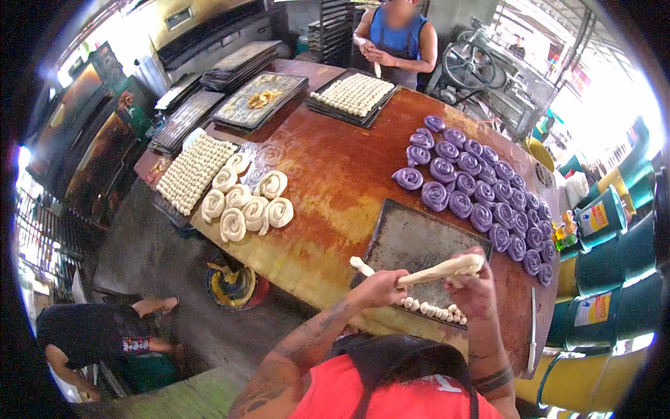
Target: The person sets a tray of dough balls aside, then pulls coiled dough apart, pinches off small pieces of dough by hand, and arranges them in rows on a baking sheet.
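Note:
Both hands hold one long rope of pale dough above a dark baking tray. My left hand is closed round the rope, and a short end of it sticks out to the left. My right hand grips near the thicker far end, its fingers partly blurred. Below the hands, a row of small dough pieces lies along the tray's near edge. To the right of the tray, many purple dough spirals sit on the brown worktable.
Cream dough coils and a tray of dough balls stand at left. Another filled tray is at the far side, near a co-worker in blue. A knife lies at right. A bucket stands on the floor.

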`<state>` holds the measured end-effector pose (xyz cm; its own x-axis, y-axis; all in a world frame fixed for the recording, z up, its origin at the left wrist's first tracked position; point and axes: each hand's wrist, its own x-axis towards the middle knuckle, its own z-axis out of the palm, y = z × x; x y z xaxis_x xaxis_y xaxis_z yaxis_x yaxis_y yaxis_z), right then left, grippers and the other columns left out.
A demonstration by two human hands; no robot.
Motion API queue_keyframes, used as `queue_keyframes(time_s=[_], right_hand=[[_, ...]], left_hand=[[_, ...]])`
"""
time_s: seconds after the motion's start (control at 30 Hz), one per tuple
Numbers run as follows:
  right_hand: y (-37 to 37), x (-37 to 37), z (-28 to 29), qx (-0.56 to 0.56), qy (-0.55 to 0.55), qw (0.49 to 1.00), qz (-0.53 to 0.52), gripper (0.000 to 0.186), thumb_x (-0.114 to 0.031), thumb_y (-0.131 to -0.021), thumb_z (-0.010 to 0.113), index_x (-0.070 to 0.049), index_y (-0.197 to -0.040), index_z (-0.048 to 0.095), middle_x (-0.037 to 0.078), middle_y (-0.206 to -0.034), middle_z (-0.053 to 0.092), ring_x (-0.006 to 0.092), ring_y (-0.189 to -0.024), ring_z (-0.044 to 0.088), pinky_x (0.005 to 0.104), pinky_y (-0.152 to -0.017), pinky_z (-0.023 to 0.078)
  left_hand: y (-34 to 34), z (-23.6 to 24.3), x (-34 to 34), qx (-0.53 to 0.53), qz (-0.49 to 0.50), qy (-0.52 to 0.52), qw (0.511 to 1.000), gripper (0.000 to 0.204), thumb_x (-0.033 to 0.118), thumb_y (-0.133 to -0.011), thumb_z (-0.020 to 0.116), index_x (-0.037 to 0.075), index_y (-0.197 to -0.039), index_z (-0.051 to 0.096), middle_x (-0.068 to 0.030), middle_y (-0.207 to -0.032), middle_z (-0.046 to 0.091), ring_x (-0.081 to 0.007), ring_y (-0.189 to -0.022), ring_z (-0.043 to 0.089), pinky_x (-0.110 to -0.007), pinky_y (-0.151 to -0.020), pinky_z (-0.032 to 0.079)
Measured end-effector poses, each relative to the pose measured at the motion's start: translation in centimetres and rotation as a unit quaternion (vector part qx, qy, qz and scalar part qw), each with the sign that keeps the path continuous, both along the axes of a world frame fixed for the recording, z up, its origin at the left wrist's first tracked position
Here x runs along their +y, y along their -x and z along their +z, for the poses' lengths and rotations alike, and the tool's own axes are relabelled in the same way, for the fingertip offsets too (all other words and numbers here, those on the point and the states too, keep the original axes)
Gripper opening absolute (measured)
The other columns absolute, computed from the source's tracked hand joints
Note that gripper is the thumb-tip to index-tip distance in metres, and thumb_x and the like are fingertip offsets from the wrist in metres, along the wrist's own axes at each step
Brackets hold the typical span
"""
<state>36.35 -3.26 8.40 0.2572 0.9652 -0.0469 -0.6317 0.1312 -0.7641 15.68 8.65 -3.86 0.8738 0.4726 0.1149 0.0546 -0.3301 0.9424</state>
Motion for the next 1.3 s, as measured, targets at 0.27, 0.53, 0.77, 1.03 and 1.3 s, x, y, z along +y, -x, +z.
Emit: queue_keyframes(time_s=[0.27, 0.53, 0.77, 1.03, 1.3], right_hand=[[-10.6, -8.9, 2.4, 0.134, -0.12, 0.97, -0.166, 0.047, -0.018, -0.09, 0.072, -0.007, -0.134, 0.06, 0.011, -0.126, 0.065, 0.026, -0.097, 0.067, 0.0364, -0.077, 0.056], [-19.0, -19.1, -4.5, -0.425, 0.166, 0.856, -0.242, 0.03, 0.002, -0.082, 0.07, -0.005, -0.108, 0.058, 0.003, -0.098, 0.064, 0.0115, -0.086, 0.062, 0.0244, -0.07, 0.053], [-20.1, -26.1, -9.6, -0.387, 0.247, 0.838, -0.295, 0.014, -0.012, -0.096, 0.068, -0.006, -0.1, 0.056, 0.003, -0.082, 0.063, 0.0109, -0.068, 0.059, 0.0261, -0.059, 0.048], [-20.3, -28.4, -10.2, -0.055, 0.188, 0.948, -0.249, 0.029, -0.008, -0.099, 0.06, 0.001, -0.127, 0.056, 0.011, -0.108, 0.067, 0.0194, -0.094, 0.068, 0.0321, -0.079, 0.058], [-21.9, -28.5, -7.5, -0.122, 0.213, 0.946, -0.21, 0.04, 0.004, -0.093, 0.067, -0.001, -0.131, 0.057, 0.01, -0.116, 0.068, 0.0188, -0.103, 0.066, 0.0309, -0.086, 0.055]], left_hand=[[-1.0, 0.2, 1.6, 0.089, 0.112, -0.084, 0.986, 0.022, 0.019, -0.092, 0.074, 0.003, -0.105, 0.066, -0.0106, -0.081, 0.068, -0.0192, -0.075, 0.067, -0.037, -0.069, 0.053], [-11.6, 5.6, -2.0, 0.051, 0.021, 0.071, 0.996, 0.026, 0.014, -0.091, 0.068, 0.0, -0.113, 0.067, -0.0085, -0.086, 0.07, -0.0163, -0.075, 0.067, -0.035, -0.07, 0.053], [-26.2, 8.0, -9.4, 0.246, -0.223, -0.132, 0.934, 0.034, 0.022, -0.083, 0.072, 0.001, -0.11, 0.07, -0.0176, -0.096, 0.072, -0.0315, -0.081, 0.07, -0.045, -0.079, 0.055], [-31.3, 2.9, -23.3, 0.13, -0.133, 0.201, 0.962, 0.079, 0.045, -0.091, 0.079, -0.005, -0.144, 0.047, -0.0196, -0.128, 0.063, -0.0266, -0.109, 0.065, -0.039, -0.09, 0.055], [-32.1, 2.1, -22.8, 0.132, -0.243, 0.157, 0.948, 0.06, 0.035, -0.091, 0.076, 0.001, -0.139, 0.061, -0.0161, -0.125, 0.069, -0.0239, -0.117, 0.064, -0.036, -0.102, 0.05]])
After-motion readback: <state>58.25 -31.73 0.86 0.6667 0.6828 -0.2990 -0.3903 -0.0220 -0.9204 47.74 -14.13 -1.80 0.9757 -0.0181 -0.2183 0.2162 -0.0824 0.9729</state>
